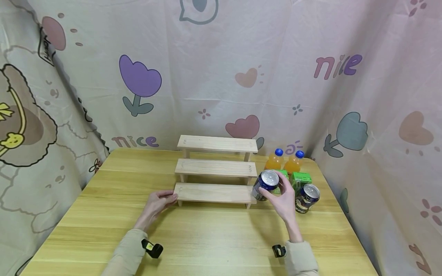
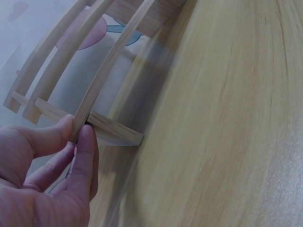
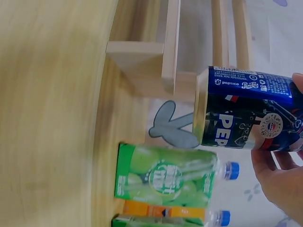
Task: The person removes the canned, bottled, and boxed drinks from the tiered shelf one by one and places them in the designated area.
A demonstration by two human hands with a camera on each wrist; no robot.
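Observation:
My right hand [image 1: 283, 199] grips a dark blue Pepsi can [image 1: 266, 184] near its top, at the right end of the lowest step of a three-tier wooden shelf [image 1: 215, 193]. In the right wrist view the can [image 3: 248, 111] is off the table, apart from the shelf's end. My left hand [image 1: 157, 207] pinches the left end of the lowest step; in the left wrist view, thumb and fingers [image 2: 85, 151] are on either side of the board [image 2: 106, 71].
A second can [image 1: 307, 198] stands on the table at right. Behind are two green juice cartons [image 1: 301, 178] and two orange drink bottles [image 1: 293, 163] with blue caps. A printed curtain [image 1: 207, 76] hangs around the wooden table [image 1: 214, 237].

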